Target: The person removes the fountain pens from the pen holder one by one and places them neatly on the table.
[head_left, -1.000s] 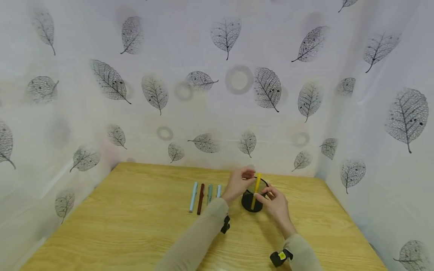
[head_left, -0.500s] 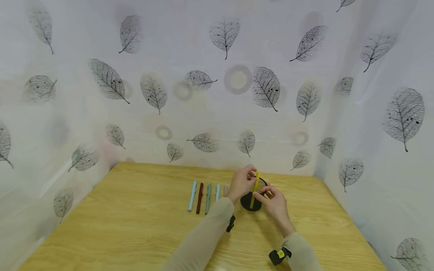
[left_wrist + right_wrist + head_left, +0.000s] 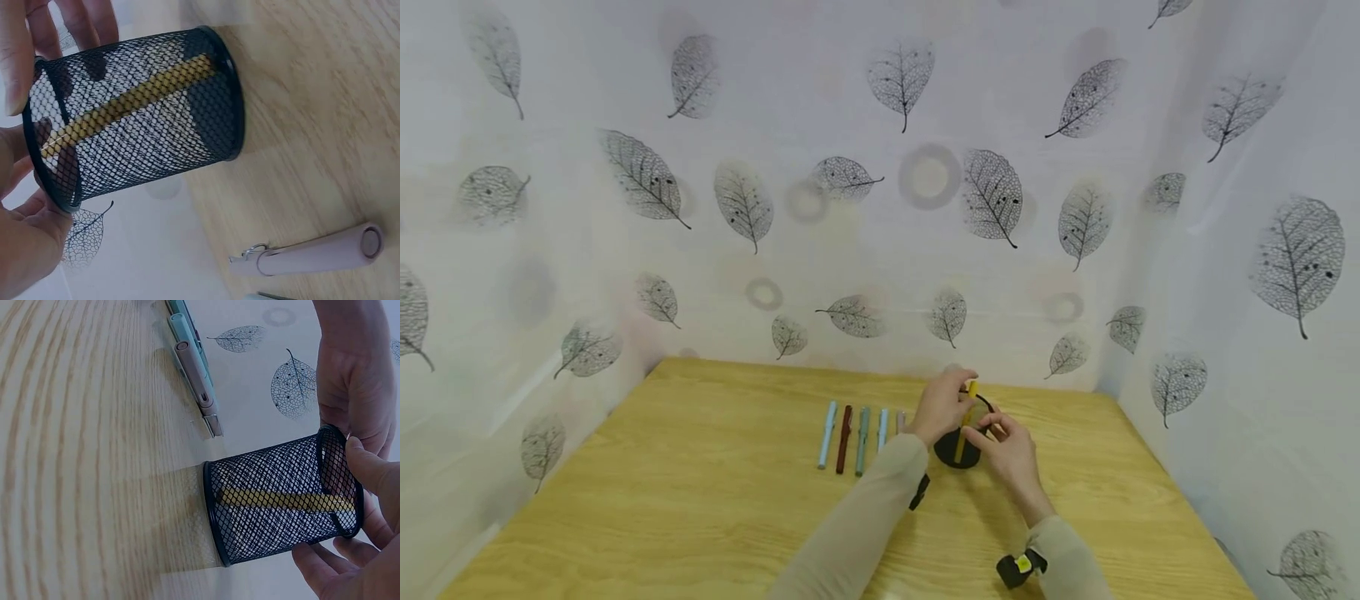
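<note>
A black mesh pen holder point(image 3: 156, 159) stands on the table with a yellow pen point(image 3: 960, 448) leaning inside it. My right hand point(image 3: 1013, 454) grips the holder near its rim, its thumb on one side and fingers on the other in the right wrist view. Over the opening, my left hand point(image 3: 942, 408) pinches the top of the yellow pen; its fingers cover part of the pen there. Through the mesh, the lower pen shows down to the dark base. The left forearm passes close by a pinkish pen point(image 3: 319, 250) with a metal clip.
Left of the holder, a row of pens lies on the wooden table point(image 3: 662, 483): a light blue pen point(image 3: 827, 435), a dark red pen point(image 3: 845, 440), a grey-green pen point(image 3: 862, 442) and another light blue pen point(image 3: 882, 429). A leaf-patterned curtain point(image 3: 865, 242) surrounds the table's back and sides.
My left hand has moved right onto the top of the yellow pen, uncovering more of the pen row. The right hand and the holder have stayed in place.
</note>
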`<state>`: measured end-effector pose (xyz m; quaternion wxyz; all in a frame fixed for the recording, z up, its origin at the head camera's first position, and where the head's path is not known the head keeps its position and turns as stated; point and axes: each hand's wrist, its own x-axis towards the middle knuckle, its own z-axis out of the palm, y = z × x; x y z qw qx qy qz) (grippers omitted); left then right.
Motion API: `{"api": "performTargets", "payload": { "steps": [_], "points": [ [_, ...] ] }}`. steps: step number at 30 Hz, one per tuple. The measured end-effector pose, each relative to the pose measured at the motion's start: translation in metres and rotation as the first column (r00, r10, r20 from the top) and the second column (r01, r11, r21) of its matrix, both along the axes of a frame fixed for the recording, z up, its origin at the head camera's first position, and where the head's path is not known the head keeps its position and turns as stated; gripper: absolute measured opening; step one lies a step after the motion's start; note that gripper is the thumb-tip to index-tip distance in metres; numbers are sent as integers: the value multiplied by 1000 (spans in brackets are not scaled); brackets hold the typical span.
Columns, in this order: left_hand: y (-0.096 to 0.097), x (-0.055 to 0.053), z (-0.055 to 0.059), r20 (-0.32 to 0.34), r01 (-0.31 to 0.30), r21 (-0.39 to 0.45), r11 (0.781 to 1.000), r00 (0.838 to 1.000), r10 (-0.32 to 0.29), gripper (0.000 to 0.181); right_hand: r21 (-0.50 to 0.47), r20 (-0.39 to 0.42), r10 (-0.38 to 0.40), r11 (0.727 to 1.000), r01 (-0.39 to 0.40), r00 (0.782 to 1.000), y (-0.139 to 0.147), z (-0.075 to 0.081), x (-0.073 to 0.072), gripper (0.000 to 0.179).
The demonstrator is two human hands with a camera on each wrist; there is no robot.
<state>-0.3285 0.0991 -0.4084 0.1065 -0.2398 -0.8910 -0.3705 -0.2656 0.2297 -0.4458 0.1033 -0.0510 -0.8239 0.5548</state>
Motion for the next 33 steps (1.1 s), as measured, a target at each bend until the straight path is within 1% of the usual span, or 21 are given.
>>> {"api": "performTargets", "payload": {
  "steps": [5, 8, 10, 12, 14, 18, 21, 27, 30, 33],
  "points": [
    [3, -2, 3, -32, -10, -106, 994, 999, 7, 44, 12, -14, 2, 1000, -1, 1000, 1, -1, -1, 37],
    [2, -3, 3, -49, -5, -131, 991, 999, -2, 40, 6, -15, 2, 1000, -2, 1000, 1, -3, -3, 38],
    [0, -3, 1, -48, 1, -123, 992, 999, -7, 38, -3, -15, 4, 1000, -4, 1000, 1, -5, -3, 39],
    [-2, -4, -2, -38, 17, -94, 995, 999, -21, 37, -6, -17, 6, 1000, -7, 1000, 0, -7, -3, 39],
    [-4, -5, -5, -21, 47, -59, 997, 999, -49, 36, -8, -19, 1, 1000, -1, 1000, 0, -8, -3, 37],
    [-8, -6, -11, 17, 101, 1, 995, 995, -101, 36, -6, -18, 1, 1000, -1, 1000, -1, -8, -2, 37],
    [-10, -5, -13, 21, 121, 19, 993, 992, -121, 37, -11, -15, 7, 1000, -8, 1000, -2, -7, -3, 39],
    [-11, -3, -13, 22, 154, 69, 986, 988, -156, 36, -16, -20, 9, 1000, -9, 1000, -1, -4, -1, 41],
    [-11, -5, -16, 36, 174, 146, 974, 983, -181, 36, -18, -18, 5, 1000, -6, 1000, 0, -4, 0, 40],
    [-13, -6, -19, 35, 195, 253, 948, 977, -210, 36, -10, -12, 2, 1000, -3, 1000, 0, -4, 0, 40]
  ]
}}
